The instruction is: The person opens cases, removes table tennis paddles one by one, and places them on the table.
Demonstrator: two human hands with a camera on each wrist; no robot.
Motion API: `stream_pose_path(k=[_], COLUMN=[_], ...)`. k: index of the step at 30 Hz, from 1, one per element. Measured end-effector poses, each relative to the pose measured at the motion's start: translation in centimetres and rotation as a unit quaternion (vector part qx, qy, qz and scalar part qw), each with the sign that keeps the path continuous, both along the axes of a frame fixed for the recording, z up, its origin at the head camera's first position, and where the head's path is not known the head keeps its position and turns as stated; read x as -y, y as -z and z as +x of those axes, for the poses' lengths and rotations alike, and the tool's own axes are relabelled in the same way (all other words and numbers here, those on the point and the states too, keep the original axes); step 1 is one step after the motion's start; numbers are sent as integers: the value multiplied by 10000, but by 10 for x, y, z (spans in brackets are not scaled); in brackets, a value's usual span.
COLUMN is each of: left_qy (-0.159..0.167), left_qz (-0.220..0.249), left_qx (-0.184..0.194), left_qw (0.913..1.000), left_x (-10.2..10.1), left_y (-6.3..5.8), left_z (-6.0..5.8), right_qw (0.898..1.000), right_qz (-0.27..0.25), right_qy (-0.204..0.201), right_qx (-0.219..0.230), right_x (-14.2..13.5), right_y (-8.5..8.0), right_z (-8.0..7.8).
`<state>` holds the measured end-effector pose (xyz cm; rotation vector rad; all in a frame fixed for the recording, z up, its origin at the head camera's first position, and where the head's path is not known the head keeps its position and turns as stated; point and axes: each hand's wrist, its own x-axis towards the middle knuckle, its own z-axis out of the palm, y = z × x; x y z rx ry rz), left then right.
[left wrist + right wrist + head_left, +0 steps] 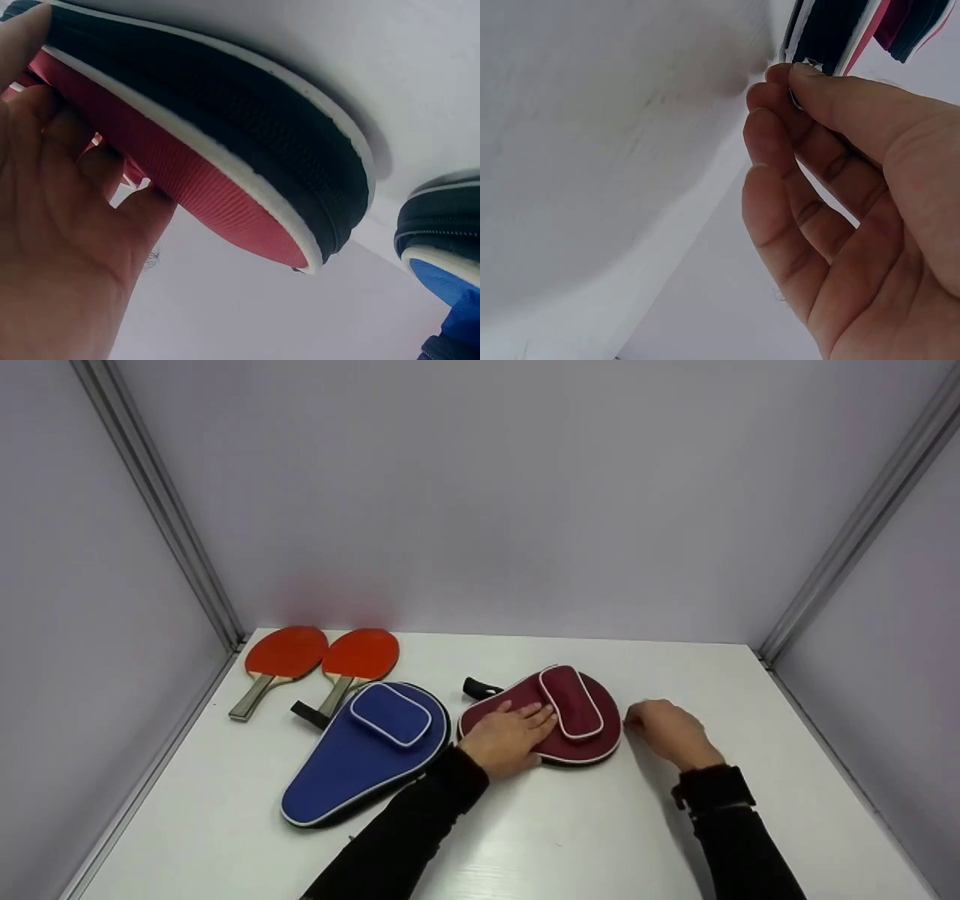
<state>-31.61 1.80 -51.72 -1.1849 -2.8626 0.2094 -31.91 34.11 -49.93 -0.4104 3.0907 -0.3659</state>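
A maroon table tennis paddle case (487, 718) with white piping and a small front pocket (571, 703) lies on the table. My left hand (506, 739) rests on its face, fingers spread and fairly straight beside the pocket. In the left wrist view, the case's dark zippered side (247, 112) shows. At the case's right rounded end, my right hand (671, 733) pinches a small metal zipper pull (796, 100) between thumb and forefinger. Fingertips cover most of that pull.
A blue paddle case (360, 765) lies left of the maroon one, close to my left sleeve. Behind it are two red paddles (287, 651) with wooden handles. Grey-white panels (480, 495) enclose the table (570, 840) at the back and sides.
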Motion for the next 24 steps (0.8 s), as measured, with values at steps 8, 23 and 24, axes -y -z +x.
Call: stream_pose_path(k=[8,23,24], left_qy=[-268,-621,-637], left_qz=[126,-102,-88], left_qx=[-9,-300,-307], left_qw=[9996,9976,9975], left_x=[-7,-19,-19], left_y=[0,-17,-17], left_z=[-5,0,0], right_qw=[10000,9996,9995], right_qz=[35,0,-21], right_qy=[-58,-180,-212], right_qx=[-18,200,222], right_x=[4,17,18], right_y=[1,-1,-2], right_z=[0,3,3])
